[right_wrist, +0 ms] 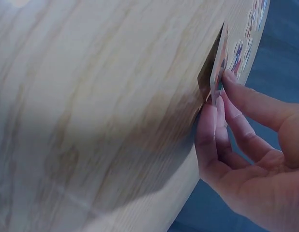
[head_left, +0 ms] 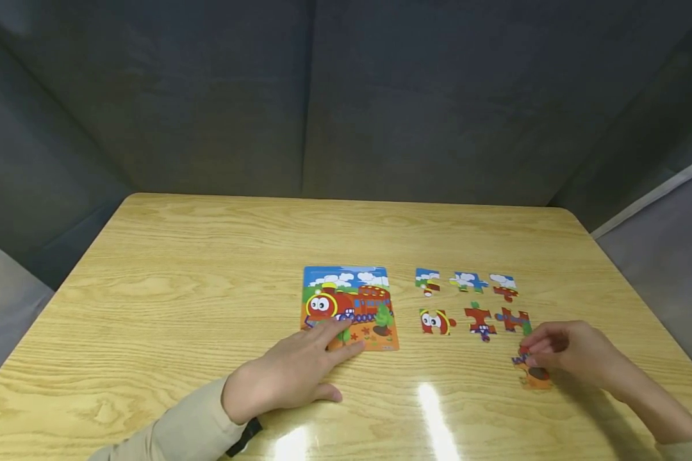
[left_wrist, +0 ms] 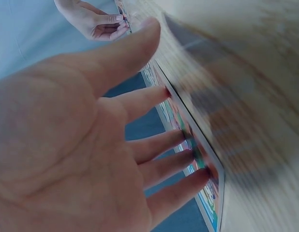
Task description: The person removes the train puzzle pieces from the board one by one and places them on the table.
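A square train picture puzzle board (head_left: 375, 282) lies flat near the table's middle. My left hand (head_left: 296, 368) reaches over its near left part with fingers spread and extended. In the left wrist view the fingertips (left_wrist: 202, 175) rest on the board's face. At the right, my right hand (head_left: 582, 355) pinches a jigsaw piece (head_left: 537, 379) with an orange lower part and a brown patch. The right wrist view has the piece (right_wrist: 219, 63) tilted edge-on between thumb and fingers, close over the wood.
Loose jigsaw pieces lie in two rows right of the board, among them an eyes piece (head_left: 432, 322), a red piece (head_left: 480, 320) and a cloud piece (head_left: 468, 282). The wooden table (head_left: 179, 288) ends at dark fabric panels (head_left: 219, 109) behind it.
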Demonstrator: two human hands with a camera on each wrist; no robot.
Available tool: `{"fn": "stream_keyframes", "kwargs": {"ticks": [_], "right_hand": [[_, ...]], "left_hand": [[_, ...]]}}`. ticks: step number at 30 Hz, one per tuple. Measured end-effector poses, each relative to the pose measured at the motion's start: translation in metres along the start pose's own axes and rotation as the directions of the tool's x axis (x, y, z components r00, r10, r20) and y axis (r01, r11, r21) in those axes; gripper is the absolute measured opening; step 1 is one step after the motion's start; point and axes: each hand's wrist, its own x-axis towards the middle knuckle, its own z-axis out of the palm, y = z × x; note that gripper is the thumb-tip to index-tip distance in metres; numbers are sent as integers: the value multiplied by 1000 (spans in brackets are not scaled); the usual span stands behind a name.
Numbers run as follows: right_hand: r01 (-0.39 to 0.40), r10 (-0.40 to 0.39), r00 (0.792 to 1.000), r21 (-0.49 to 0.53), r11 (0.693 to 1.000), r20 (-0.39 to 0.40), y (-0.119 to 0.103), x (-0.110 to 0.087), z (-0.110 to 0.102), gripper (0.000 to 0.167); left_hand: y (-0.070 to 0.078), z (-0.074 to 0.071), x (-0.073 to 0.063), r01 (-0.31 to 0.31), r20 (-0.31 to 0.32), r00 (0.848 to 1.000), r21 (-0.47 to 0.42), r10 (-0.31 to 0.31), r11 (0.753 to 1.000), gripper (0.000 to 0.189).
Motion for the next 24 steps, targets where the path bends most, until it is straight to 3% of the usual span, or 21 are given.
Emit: {"fn": "stream_keyframes", "kwargs": {"ticks": [10,14,18,24], "right_hand": [[46,-46,998,-12,999,-39,-10,4,2,16],[61,-61,998,119,991,-3,-27,11,5,20],[77,-97,994,304,950,53,-50,23,14,23],[119,-161,985,420,900,64,-94,47,38,25]], "left_hand": [[-4,-1,-3,-3,-11,1000,-49,2,999,74],[-7,-1,-6,-3,-31,1000,-48,1,999,74],[-8,-1,-12,-3,-32,999,-60,1,998,75],[-9,0,-19,-6,-43,999,-63,3,998,76]]}}
